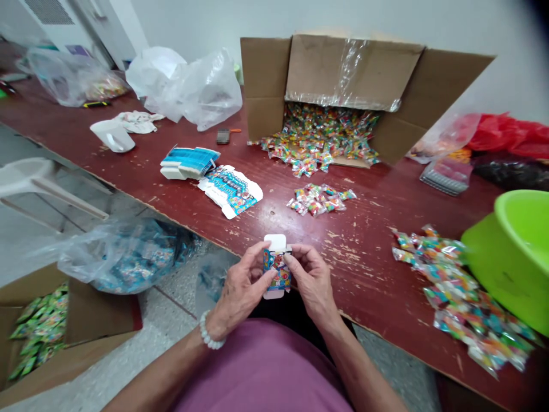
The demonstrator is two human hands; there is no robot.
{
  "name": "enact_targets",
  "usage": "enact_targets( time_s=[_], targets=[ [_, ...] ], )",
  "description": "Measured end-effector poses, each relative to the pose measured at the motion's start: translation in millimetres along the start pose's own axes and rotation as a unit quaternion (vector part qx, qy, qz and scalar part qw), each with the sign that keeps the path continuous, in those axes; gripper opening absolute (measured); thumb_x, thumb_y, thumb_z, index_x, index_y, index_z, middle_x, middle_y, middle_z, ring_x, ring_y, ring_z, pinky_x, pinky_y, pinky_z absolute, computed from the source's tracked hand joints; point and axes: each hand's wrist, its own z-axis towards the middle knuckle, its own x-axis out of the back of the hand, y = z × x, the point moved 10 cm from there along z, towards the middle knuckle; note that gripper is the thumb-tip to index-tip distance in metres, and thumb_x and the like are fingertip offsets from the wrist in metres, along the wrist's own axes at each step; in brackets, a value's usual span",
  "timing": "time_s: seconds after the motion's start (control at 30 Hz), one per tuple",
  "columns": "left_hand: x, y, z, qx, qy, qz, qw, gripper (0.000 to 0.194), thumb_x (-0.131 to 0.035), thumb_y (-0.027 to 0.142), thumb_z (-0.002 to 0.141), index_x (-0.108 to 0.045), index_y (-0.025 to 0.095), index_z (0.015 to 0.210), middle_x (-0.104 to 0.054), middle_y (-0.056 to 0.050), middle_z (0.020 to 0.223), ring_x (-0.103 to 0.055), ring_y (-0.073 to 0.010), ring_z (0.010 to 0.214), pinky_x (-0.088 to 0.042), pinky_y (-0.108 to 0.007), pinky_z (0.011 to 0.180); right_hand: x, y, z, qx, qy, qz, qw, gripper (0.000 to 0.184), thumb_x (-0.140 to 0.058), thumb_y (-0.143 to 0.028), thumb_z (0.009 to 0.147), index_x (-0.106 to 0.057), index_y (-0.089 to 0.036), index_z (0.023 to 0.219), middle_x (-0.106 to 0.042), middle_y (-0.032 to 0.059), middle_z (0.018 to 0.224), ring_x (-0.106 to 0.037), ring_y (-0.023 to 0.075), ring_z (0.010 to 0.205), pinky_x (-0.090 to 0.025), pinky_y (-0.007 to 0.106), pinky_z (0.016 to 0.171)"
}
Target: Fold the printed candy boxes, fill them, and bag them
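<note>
Since the small, blue-printed cardboard box (278, 264) looks light and easily creased, hold its sides gently, where your left hand (245, 280) and right hand (315, 280) pinch it by the dark-red wooden table's (369, 246) near edge.

"Anything over on the left?"

"A white plastic stool (28, 171) on the floor (169, 320), beside the surface (369, 269)."

"And on top?"

"A white container (109, 136), a crumpled cloth (138, 121) just beside it, and farther back a rumpled clear bag (214, 91)."

"Off to the right?"

"A bright green tub (500, 263), with red plastic (510, 135) farther back, near the wall (206, 23)."
</note>
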Motion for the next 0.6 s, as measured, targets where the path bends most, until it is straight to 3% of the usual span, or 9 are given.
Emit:
enact_targets(
  time_s=[0.13, 0.23, 0.33, 0.47, 0.6],
  targets=[
    [-5.7, -10.8, 2.2, 0.038, -0.05, -0.075, 0.995, 0.04, -0.071, 0.04, 0.087, -0.061, 0.022, 0.121, -0.071, -0.004, 0.1, -0.067, -0.0175, 0.087, -0.055, -0.027, 0.076, 1.9, -5.3, 0.6, 0.012, -0.016, -0.045, 0.999, 0.026, -0.074, -0.046, 0.085, -0.072, -0.02, 0.083, -0.068, 0.0001, 0.079, -0.059, 0.0141, 0.07, -0.05, 0.026, 0.065],
    [-3.3, -8.5, 4.4, 0.031, -0.062, -0.059, 0.996, 0.03, -0.068, 0.042, 0.089, -0.067, 0.019, 0.109, -0.071, -0.004, 0.098, -0.065, -0.0171, 0.088, -0.053, -0.025, 0.076, -1.1, 1.7, 5.0, -0.05, -0.065, -0.015, 0.997, 0.03, -0.081, -0.046, 0.078, -0.069, -0.019, 0.075, -0.069, 0.0004, 0.077, -0.061, 0.0147, 0.068, -0.052, 0.027, 0.064],
    [-4.0, -0.9, 5.0, 0.013, -0.082, -0.008, 0.996, 0.027, -0.065, 0.042, 0.092, -0.069, 0.019, 0.106, -0.071, -0.004, 0.1, -0.064, -0.017, 0.087, -0.051, -0.026, 0.078, -1.2, 5.8, 8.0, -0.099, -0.087, 0.026, 0.991, 0.033, -0.089, -0.041, 0.068, -0.071, -0.022, 0.087, -0.069, -0.0018, 0.075, -0.062, 0.0146, 0.065, -0.052, 0.027, 0.062],
    [-4.8, 5.6, 5.4, -0.002, -0.078, -0.033, 0.996, 0.026, -0.071, 0.039, 0.087, -0.067, 0.018, 0.102, -0.071, -0.004, 0.096, -0.064, -0.0167, 0.087, -0.051, -0.027, 0.078, -6.1, -3.2, 7.1, -0.062, -0.127, -0.027, 0.99, 0.026, -0.084, -0.042, 0.076, -0.074, -0.022, 0.09, -0.071, 0.0005, 0.078, -0.064, 0.0158, 0.069, -0.052, 0.028, 0.064],
    [-6.5, -11.7, 3.1, 0.08, -0.04, -0.178, 0.98, 0.054, -0.081, 0.041, 0.079, -0.052, 0.025, 0.122, -0.068, 0.001, 0.09, -0.066, -0.0133, 0.077, -0.052, -0.023, 0.07, -0.7, -17.0, 4.0, 0.034, -0.092, -0.092, 0.991, 0.02, -0.076, -0.041, 0.084, -0.074, -0.021, 0.082, -0.07, 0.0019, 0.079, -0.062, 0.0163, 0.068, -0.051, 0.027, 0.061]
  ],
)
